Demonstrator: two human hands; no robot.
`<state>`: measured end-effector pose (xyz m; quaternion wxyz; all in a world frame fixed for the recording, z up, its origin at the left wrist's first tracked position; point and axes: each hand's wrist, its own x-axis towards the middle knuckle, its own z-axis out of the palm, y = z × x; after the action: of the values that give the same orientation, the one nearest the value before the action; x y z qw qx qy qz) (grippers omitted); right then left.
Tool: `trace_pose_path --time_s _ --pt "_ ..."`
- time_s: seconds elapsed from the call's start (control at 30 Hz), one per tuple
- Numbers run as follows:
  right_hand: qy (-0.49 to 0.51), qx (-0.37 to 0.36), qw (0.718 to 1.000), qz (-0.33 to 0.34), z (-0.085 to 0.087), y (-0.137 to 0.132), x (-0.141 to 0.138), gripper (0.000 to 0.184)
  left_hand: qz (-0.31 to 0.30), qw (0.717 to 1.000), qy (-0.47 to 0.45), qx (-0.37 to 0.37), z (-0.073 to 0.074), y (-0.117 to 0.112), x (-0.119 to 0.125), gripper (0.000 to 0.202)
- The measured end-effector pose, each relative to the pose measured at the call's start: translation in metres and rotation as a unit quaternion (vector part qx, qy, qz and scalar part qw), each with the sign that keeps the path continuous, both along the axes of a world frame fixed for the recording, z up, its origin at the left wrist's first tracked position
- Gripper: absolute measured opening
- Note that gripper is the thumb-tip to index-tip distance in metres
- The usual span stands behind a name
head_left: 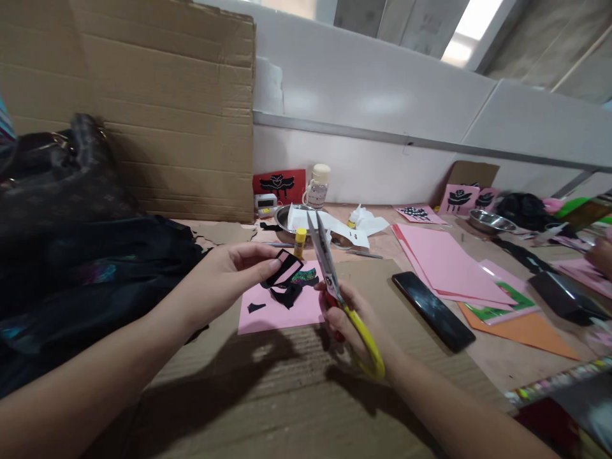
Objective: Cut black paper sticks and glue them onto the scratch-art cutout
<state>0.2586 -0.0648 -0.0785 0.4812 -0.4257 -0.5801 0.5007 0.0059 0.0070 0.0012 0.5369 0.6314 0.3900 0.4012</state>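
As our left hand (228, 273) pinches the black cutout (285, 273) over the pink sheet (282, 313), our right hand (356, 319) clenches the scissors (329, 264) just beside it. A scrap (255, 307) lies on the sheet, so we judge the trimming partway, with loose strips left. The scissors' long axis runs up and away, tips toward the wall (382, 95).

No word, brand or number can be read anywhere. The bottle (317, 186) by the back wall bears a label, too small and blurred to make out. The red card (280, 185) and pink cards (459, 199) show black figures, not letters. The scissors (325, 255) show no legible stamp.
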Motion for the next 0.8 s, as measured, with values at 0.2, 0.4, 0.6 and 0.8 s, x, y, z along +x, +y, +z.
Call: trace_pose_path --time_s 0.2,0.4,0.6,0.8 --pt "0.016 0.036 0.999 -0.019 0.011 0.011 -0.007 0.052 -0.021 0.999 -0.03 -0.007 -0.005 -0.009 0.011 0.046" --pt "-0.002 0.103 0.994 -0.02 0.056 0.016 -0.025 0.044 -0.021 0.998 -0.052 0.01 -0.01 -0.025 0.022 0.041" --pt "0.013 0.182 0.983 -0.014 0.102 0.028 -0.039 0.035 -0.023 0.996 -0.072 0.042 0.014 -0.033 0.027 0.037" --pt "-0.002 0.234 0.972 -0.019 0.142 0.037 -0.044 0.031 -0.016 0.989 -0.072 0.13 0.053 -0.022 0.025 0.031"
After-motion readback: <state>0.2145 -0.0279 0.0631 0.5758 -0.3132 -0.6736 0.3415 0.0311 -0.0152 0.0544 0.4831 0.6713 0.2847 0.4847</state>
